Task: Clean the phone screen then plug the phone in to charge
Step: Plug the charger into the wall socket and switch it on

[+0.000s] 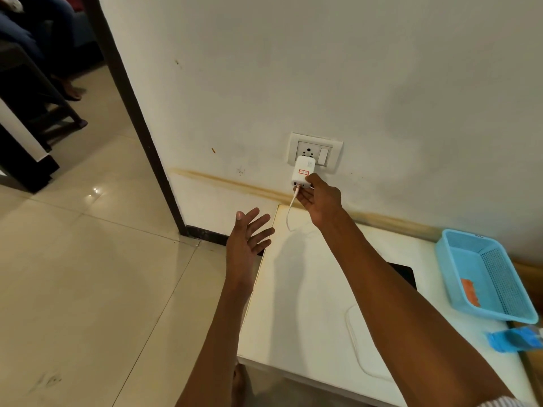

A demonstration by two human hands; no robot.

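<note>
The white table (305, 289) stands against the wall, with bare floor (88, 274) to its left. The right hand (318, 198) pinches the white charger (304, 171), which sits in the wall socket (315, 151). Its cable (289, 212) hangs down to the table. The left hand (246, 242) is spread wide and holds nothing. The phone (407, 273) lies on the table near a blue basket (484, 274), mostly hidden behind the right arm.

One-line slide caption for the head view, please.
Right hand grips white charger at wall socket; left hand open; phone on table.
</note>
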